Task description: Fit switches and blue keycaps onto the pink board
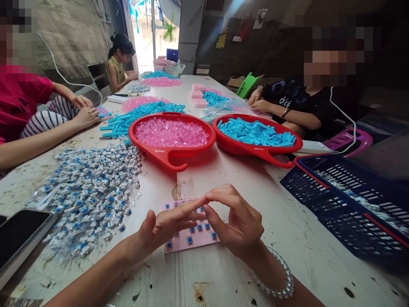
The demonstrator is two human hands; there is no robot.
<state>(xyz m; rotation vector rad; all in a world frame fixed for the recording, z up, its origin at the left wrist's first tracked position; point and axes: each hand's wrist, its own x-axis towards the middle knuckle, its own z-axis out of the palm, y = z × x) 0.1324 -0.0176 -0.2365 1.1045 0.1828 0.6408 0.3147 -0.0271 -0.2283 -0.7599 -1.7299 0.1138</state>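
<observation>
Below my straight-fingered left hand and bent-fingered right hand, pinch unclear, pink board bears blue pieces, remainder hidden.

Shiny beaded bracelet; bare forearms

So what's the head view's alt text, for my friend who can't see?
Left hand and right hand seem to touch fingertips over a pink board dotted with blue parts. Beyond are pink pieces and blue pieces in red bowls; three other people are at the table.
</observation>
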